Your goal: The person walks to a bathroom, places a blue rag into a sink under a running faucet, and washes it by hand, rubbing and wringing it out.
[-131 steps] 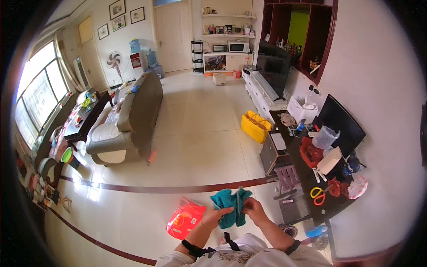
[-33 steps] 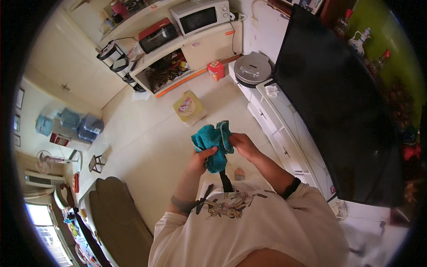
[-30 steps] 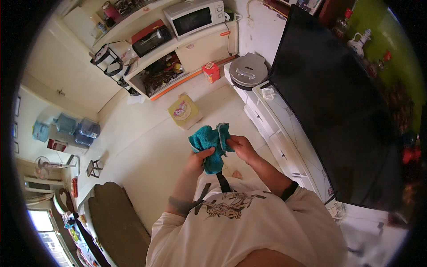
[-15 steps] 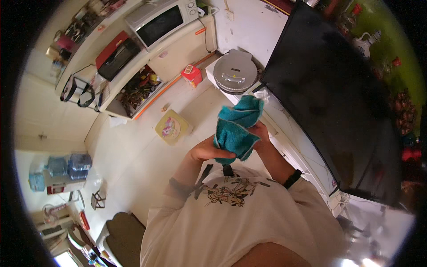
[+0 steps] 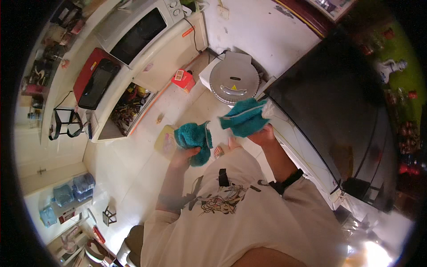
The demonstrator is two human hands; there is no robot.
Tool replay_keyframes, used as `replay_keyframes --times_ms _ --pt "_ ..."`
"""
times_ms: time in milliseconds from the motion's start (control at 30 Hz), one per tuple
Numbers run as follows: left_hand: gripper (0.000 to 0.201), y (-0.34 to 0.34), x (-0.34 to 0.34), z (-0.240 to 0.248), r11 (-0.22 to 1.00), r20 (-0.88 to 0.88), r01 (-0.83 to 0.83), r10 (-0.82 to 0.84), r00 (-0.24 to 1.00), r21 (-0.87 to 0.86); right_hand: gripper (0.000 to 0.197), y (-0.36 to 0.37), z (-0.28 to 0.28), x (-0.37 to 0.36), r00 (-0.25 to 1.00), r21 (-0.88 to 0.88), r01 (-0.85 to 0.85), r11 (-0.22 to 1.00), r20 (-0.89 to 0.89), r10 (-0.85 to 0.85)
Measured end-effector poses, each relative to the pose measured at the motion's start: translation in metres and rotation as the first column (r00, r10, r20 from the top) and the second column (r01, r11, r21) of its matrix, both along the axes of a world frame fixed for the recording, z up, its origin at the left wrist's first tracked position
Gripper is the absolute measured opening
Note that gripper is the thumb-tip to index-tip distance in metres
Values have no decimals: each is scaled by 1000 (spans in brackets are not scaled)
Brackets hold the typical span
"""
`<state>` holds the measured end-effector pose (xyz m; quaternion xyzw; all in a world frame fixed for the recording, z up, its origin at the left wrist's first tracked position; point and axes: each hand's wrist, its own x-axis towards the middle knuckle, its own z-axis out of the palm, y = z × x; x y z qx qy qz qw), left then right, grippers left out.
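A teal towelling cloth with a pale edge is bunched in my left hand, thumb pressed over it. Another teal cloth rests in my right hand, held from below; most of those fingers are hidden behind it. The two cloths are apart, with a gap between them in front of my waist. Just beyond the right-hand cloth stands a round grey electric griddle, lid down. A large black television is close to my right hand.
A yellow stool stands on the floor beside my left hand. Farther off are a red box, a white microwave and a red toaster oven on a low counter. Large blue water bottles and a small stool are at left.
My hands have moved apart, left hand leftward and right hand slightly up and right. The teal cloths, together before, are now separate, one in each hand. The view has shifted a little.
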<state>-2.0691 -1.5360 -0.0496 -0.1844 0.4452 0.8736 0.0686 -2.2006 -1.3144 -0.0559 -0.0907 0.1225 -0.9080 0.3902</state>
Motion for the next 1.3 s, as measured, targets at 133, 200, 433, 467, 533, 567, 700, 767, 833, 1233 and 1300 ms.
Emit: replay_keyframes --times_ms 133,200,433,467,533,567,700,767,833,1233,1300 --pt "57 6 -51 10 991 -27 75 -78 997 -109 43 -21 -27 -34 980 306 -94 947 -137 142" --pt "57 18 -85 22 982 -61 32 -44 997 -185 43 -42 -37 -44 947 469 -53 881 -255 193" --pt "54 9 -144 -3 807 271 278 -153 950 -521 42 -51 -48 -97 955 750 -101 653 -110 275" --pt "54 9 -149 -8 807 276 285 -158 948 -517 43 -51 -55 -103 954 750 -142 646 -71 291" --pt "51 11 -154 -18 885 234 286 -209 949 -367 43 -49 -59 -110 949 748 -185 637 -32 313" --pt "51 12 -155 -21 886 235 286 -210 949 -365 45 -48 -59 -110 930 809 -120 575 -111 350" --pt "50 10 -181 -6 923 181 241 -193 964 -300 49 -52 -51 -121 947 849 10 528 -178 267" --pt "60 6 -195 1 917 210 317 -269 940 -242 48 -52 -63 -128 940 874 32 485 -191 284" --pt "58 -1 -201 -2 902 156 315 -280 947 -295 47 -59 -54 -134 925 895 47 444 -207 319" --pt "56 -47 -226 17 983 -69 122 -132 989 -141 52 -80 0 -160 982 807 18 590 -127 143" --pt "67 -59 -222 41 992 -82 81 -89 993 -97 57 -96 4 -167 992 678 -3 735 -90 87"
